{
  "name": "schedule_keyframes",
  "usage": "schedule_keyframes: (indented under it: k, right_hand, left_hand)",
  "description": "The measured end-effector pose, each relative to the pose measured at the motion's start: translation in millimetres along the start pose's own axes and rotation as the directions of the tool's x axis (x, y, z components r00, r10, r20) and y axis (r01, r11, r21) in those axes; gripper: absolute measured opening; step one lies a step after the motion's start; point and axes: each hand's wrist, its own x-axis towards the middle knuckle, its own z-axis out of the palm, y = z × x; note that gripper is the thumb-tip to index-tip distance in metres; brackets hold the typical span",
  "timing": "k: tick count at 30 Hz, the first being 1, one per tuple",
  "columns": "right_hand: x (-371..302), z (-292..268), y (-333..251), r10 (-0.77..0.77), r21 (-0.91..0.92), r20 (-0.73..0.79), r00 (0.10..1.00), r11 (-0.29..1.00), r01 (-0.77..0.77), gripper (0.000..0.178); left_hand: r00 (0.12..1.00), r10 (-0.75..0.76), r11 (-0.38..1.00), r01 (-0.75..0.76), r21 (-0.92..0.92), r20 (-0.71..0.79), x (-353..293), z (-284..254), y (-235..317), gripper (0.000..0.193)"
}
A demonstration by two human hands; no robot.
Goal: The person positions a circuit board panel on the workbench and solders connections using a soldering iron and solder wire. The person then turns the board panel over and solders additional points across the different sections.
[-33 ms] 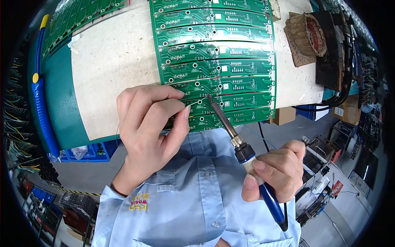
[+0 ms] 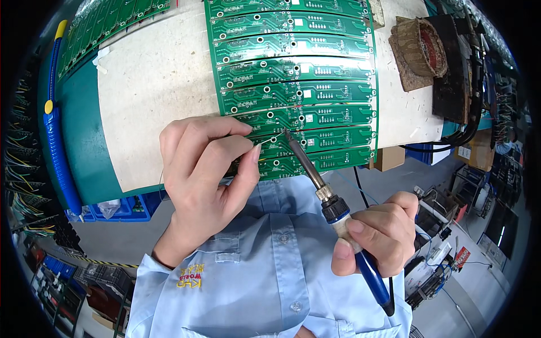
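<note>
A green circuit board panel, split into several long strips, lies over a pale sheet. My right hand grips a soldering iron by its blue handle. The iron's tip rests at a spot on one of the nearer strips. Pinched between the thumb and forefinger of my left hand is a thin solder wire, whose end meets the iron's tip. The left fingertips are at the panel's left side, low over the nearer strips.
The pale sheet covers a green mat. A blue tool with a yellow tip lies at the left edge. Another green board panel is at far left. A round brown holder stands at far right, beside black cables.
</note>
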Motion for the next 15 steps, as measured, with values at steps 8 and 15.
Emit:
schedule_keyframes:
  k: [8,15]
  right_hand:
    - [1,-11,44,0.170,0.149,-0.414,0.894,0.982,-0.117,0.008]
    - [18,15,108,0.360,-0.082,-0.229,0.904,0.919,-0.387,0.021]
  left_hand:
    - [0.999,-0.047,0.997,0.046,-0.055,-0.012,-1,-3,0,0.013]
    - [0.993,-0.116,0.989,0.114,-0.089,-0.013,-3,-5,2,0.013]
